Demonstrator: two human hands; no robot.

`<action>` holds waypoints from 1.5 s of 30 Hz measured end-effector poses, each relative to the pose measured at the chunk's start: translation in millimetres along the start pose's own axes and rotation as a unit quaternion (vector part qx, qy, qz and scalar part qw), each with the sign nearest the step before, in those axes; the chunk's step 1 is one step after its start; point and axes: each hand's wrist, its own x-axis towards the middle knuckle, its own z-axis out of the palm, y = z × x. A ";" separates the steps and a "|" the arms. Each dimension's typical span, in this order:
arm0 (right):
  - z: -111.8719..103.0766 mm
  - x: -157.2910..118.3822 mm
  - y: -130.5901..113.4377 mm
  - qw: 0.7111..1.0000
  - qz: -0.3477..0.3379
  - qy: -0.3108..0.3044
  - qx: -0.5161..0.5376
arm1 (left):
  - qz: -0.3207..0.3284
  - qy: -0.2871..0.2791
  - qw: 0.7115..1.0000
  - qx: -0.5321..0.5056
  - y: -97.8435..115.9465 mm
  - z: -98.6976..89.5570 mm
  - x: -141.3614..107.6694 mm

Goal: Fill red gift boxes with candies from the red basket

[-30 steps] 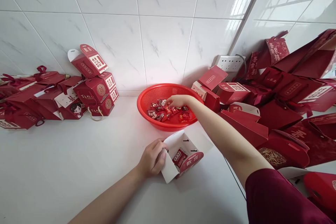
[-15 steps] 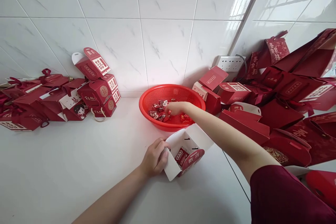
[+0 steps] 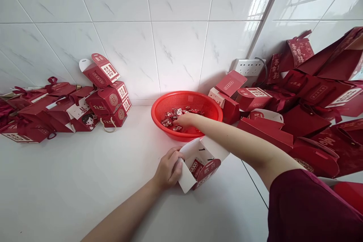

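My left hand grips the left side of an open candy box, white inside and red outside, with its flaps spread. Inside the box lies a small red packet. Behind it stands a red plastic basket with perforated walls, holding several wrapped candies. My right hand reaches down into the basket among the candies. Its fingertips are bent into the pile and partly hidden, so what they hold, if anything, does not show.
On the left, small red gift boxes are stacked beside a row of ribboned boxes. Many more red boxes crowd the right side. A white power strip leans against the tiled wall.
My right hand has shifted slightly left and lower within the basket, its fingers now deeper among the candies. The left hand and the box stay nearly in place.
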 end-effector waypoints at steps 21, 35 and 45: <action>33.4 -118.3 -3.2 0.886 0.034 0.392 0.246 | 0.015 0.019 0.999 0.022 -1.9 -5.4 4.9; 20.4 -240.7 -45.5 0.804 -0.089 0.468 0.357 | 0.095 0.040 0.993 0.058 2.6 -0.4 7.8; 23.6 -223.3 -58.0 0.908 -0.128 0.290 0.274 | 0.132 0.048 0.987 0.074 5.7 0.9 8.5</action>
